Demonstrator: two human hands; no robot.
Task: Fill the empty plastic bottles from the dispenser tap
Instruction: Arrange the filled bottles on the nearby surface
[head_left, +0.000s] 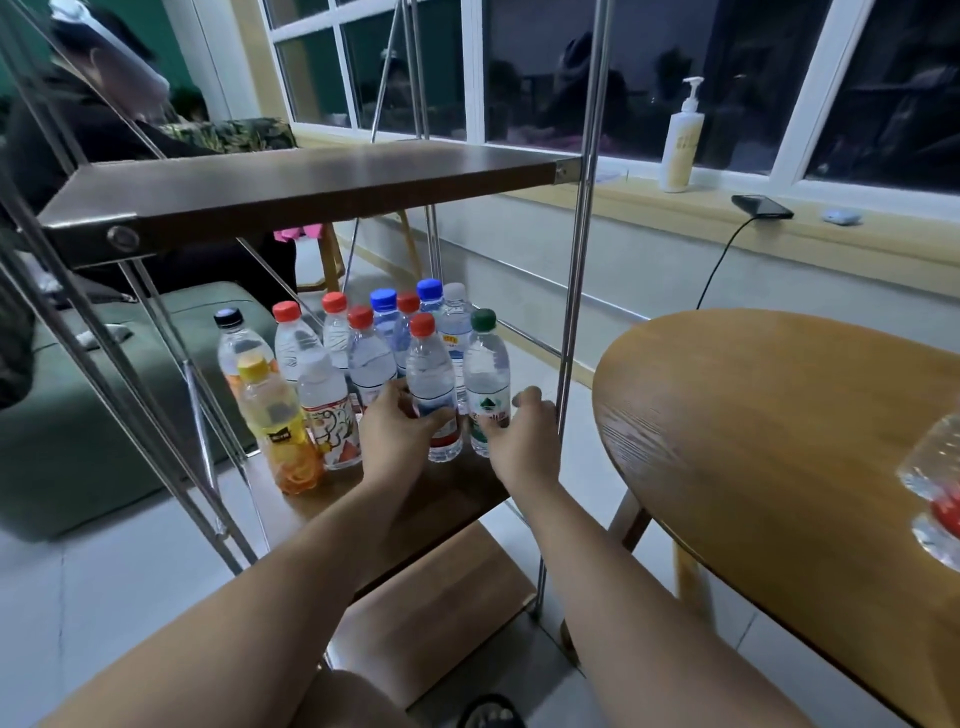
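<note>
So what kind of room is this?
Probably a living room at home: there is a green sofa, a round wooden table, and a windowsill with a pump bottle and a phone on a cable.

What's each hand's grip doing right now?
Left grip: holds the front red-capped water bottle.
Right grip: holds the green-capped water bottle.

Clear bottle on the desk runs off the right edge. Back-row bottles half hidden, labels too small to read. Left hand masks part of the red-capped bottle, right hand the green-capped bottle.
</note>
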